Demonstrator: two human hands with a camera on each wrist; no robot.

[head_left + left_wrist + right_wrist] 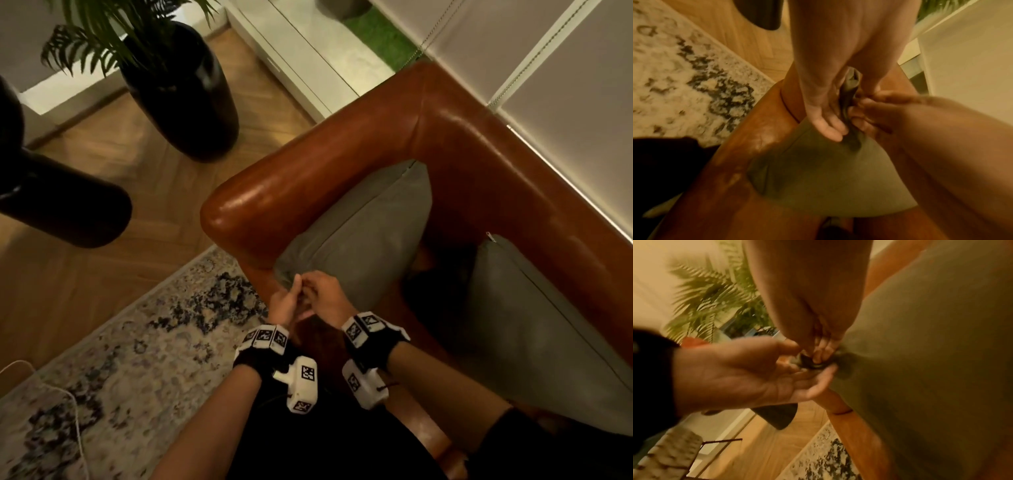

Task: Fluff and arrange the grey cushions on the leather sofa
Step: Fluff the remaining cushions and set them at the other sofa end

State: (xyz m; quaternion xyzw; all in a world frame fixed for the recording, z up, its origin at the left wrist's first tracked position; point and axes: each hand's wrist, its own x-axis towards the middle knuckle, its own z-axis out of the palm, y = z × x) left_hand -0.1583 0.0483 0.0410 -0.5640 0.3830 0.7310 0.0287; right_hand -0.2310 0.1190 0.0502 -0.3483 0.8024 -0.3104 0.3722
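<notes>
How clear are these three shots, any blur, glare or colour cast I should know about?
Head view: dim but fairly sharp, with glare streaks on the leather sofa armrest and wide-angle bending at the edges. Left wrist view: warm orange cast, the right hand smeared by blur. Right wrist view: same cast, the palm plant soft and streaked, the grey cushion corner murky.

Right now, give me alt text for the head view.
Both hands, left and right, pinch the near corner of a grey cushion propped against the arm of a brown leather sofa. A second cushion lies to the right; a rug covers the floor.
</notes>
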